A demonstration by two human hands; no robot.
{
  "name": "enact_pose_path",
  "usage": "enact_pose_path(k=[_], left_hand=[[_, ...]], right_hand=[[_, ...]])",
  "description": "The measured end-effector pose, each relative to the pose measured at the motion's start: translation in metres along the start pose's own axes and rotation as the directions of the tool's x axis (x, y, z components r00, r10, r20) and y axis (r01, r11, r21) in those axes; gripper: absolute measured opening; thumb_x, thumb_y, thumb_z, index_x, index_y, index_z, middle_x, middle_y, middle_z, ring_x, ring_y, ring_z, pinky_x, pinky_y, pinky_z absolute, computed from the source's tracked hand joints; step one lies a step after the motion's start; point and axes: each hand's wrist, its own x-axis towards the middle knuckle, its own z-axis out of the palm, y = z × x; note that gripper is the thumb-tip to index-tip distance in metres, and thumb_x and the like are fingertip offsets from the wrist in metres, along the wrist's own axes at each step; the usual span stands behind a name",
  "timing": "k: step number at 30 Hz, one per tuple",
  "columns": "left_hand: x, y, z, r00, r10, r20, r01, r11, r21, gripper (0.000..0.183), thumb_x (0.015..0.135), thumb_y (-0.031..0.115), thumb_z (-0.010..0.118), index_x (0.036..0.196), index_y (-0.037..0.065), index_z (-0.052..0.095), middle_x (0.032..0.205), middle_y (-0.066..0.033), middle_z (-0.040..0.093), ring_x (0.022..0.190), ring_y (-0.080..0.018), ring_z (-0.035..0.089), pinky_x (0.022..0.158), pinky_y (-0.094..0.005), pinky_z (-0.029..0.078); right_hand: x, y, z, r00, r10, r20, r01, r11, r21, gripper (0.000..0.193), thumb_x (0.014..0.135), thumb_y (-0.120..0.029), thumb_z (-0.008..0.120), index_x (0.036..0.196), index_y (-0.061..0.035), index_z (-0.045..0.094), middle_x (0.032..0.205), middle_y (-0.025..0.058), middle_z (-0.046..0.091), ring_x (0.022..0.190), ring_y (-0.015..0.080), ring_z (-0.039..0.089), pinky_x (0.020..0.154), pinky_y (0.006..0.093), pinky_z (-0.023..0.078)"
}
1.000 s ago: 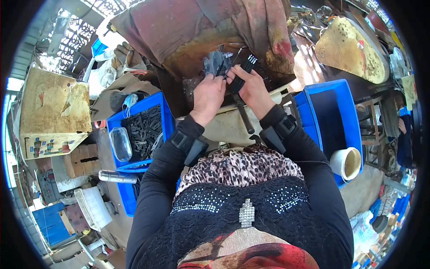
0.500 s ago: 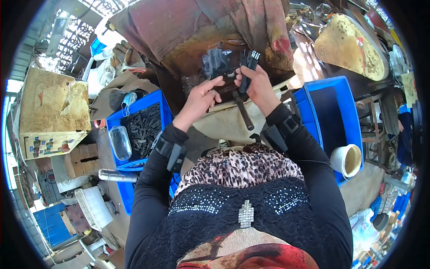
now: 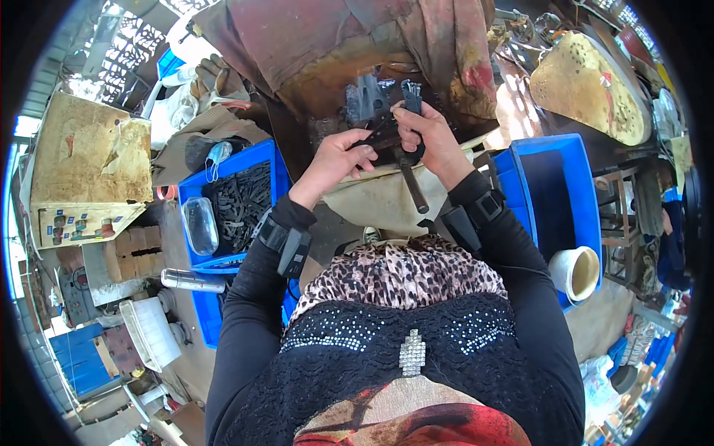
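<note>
In my right hand [image 3: 435, 143] is a bundle of flat dark metal strips [image 3: 411, 95], gripped upright with the ends sticking up past the thumb. My left hand [image 3: 335, 162] is closed beside it, thumb and forefinger pinched at a thin dark strip [image 3: 381, 136] that spans the gap toward my right hand. Just beyond both hands lies a wet, shiny grey metal block [image 3: 364, 98] in a stained brown recess. A dark rod-shaped handle [image 3: 413, 187] points toward me below my right hand.
To the left, a blue crate [image 3: 274, 175] holds many dark strips and a clear plastic box [image 3: 200, 225]. Another blue bin [image 3: 550, 193] stands at the right, with a whitish pot [image 3: 574, 272] at its near end. A reddish-brown cloth [image 3: 335, 37] drapes over the machine ahead.
My left hand has moved slightly right, and its fingers now pinch a thin strip. The bundle in my right hand has turned and shifted slightly left.
</note>
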Motion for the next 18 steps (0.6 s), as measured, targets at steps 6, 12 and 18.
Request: enact_pose_path(k=[6, 12, 18], left_hand=[[0.028, -0.026, -0.027, 0.957, 0.098, -0.273, -0.072, 0.992, 0.101, 0.021, 0.093, 0.003, 0.058, 0.112, 0.005, 0.065, 0.089, -0.0026, 0.066, 0.073, -0.0079, 0.062, 0.062, -0.0215, 0.051], [0.074, -0.07, -0.065, 0.857, 0.495, -0.141, -0.313, 0.718, 0.622, 0.026, 0.085, -0.001, 0.06, 0.109, 0.005, 0.067, 0.085, -0.0099, 0.064, 0.078, -0.0222, 0.065, 0.068, -0.0317, 0.052], [0.098, -0.076, -0.055, 0.867, 0.495, 0.061, -0.331, 0.479, 0.813, 0.032, 0.077, -0.005, 0.06, 0.106, 0.006, 0.069, 0.09, -0.0204, 0.063, 0.089, -0.0394, 0.061, 0.079, -0.0414, 0.05]], right_hand=[[-0.016, -0.005, -0.007, 0.999, 0.041, -0.014, -0.042, 0.985, -0.167, 0.017, 0.094, -0.014, 0.062, 0.108, -0.0065, 0.062, 0.069, -0.0055, 0.045, 0.056, 0.0052, 0.04, 0.051, 0.0229, 0.033], [-0.072, -0.011, -0.017, 0.98, 0.197, 0.001, -0.151, 0.755, -0.638, 0.02, 0.091, -0.015, 0.064, 0.107, -0.003, 0.063, 0.072, -0.0043, 0.052, 0.06, 0.0063, 0.048, 0.056, 0.0239, 0.041], [-0.106, -0.004, -0.016, 0.969, 0.195, 0.149, 0.045, 0.455, -0.889, 0.03, 0.084, -0.025, 0.075, 0.103, -0.0036, 0.067, 0.084, 0.0098, 0.067, 0.074, 0.0195, 0.064, 0.071, 0.0301, 0.051]])
